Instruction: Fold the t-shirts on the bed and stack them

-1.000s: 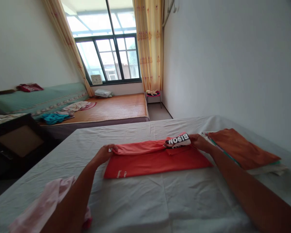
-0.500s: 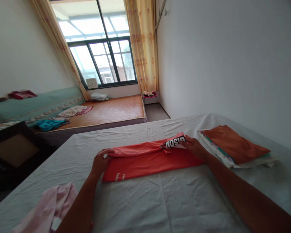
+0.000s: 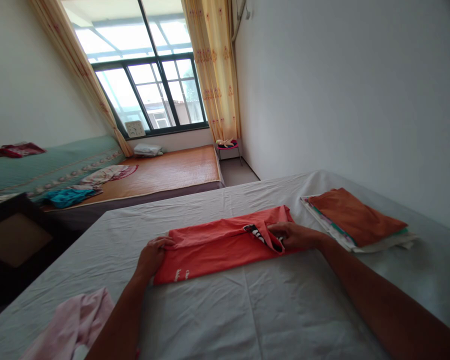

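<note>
A red shirt (image 3: 217, 255) lies folded into a long strip across the bed, small white lettering near its left end. At that left end my left hand (image 3: 153, 255) has its fingers curled over the edge of the fabric; its thumb is hidden. My right hand (image 3: 294, 235) pinches the sleeve part near the right end. A black-and-white printed patch (image 3: 255, 234) shows partly inside the turned fold beside my right fingers.
The shirt rests on a pale grey bedsheet (image 3: 195, 320). Folded clothes with an orange piece on top (image 3: 356, 215) lie to the right. A pink garment (image 3: 75, 320) is near my left forearm. Beyond are a mat-covered bed (image 3: 172, 170) and a dark cabinet (image 3: 15, 245).
My right hand has brought the sleeve part down toward me, folding it over, so the printed patch is now mostly covered. My left hand stays at the left end, its fingers lower over the cloth.
</note>
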Available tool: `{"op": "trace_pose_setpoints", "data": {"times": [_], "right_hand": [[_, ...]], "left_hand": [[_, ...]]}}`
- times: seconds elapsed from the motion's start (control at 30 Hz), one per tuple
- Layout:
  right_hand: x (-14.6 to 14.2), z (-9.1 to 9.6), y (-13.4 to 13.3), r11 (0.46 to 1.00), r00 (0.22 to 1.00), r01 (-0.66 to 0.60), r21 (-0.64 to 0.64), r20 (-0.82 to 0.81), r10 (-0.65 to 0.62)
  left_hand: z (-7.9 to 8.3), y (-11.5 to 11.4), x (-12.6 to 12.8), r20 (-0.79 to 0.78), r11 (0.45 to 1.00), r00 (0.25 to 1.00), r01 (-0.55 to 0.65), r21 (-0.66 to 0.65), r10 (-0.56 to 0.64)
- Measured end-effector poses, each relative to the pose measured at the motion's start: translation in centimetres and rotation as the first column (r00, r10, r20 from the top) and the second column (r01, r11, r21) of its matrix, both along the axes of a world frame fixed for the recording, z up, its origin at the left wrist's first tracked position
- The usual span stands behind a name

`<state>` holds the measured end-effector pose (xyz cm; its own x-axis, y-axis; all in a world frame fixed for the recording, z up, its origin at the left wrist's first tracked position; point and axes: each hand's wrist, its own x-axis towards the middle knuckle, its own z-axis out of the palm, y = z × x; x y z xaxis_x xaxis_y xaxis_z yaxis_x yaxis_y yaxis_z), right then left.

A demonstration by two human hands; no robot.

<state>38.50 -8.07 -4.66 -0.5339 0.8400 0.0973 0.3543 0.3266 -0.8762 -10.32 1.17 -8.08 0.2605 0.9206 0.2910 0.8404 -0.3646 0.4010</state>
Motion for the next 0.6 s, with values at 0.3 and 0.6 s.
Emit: {"op": "trace_pose_setpoints", "data": {"times": [0.3, 0.6], "right_hand": [[0.4, -0.3, 0.4, 0.994, 0.998, -0.017, -0.111, -0.063, 0.01], [0.5, -3.5, 2.9, 0.824, 0.827, 0.559, -0.091, -0.006, -0.562]], "left_hand": [[0.0, -0.1, 0.2, 0.061, 1.0, 0.998, -0.004, -0.026, 0.005], [0.4, -0.4, 0.3, 0.026, 0.999, 0.999, -0.026, -0.037, 0.027]]}}
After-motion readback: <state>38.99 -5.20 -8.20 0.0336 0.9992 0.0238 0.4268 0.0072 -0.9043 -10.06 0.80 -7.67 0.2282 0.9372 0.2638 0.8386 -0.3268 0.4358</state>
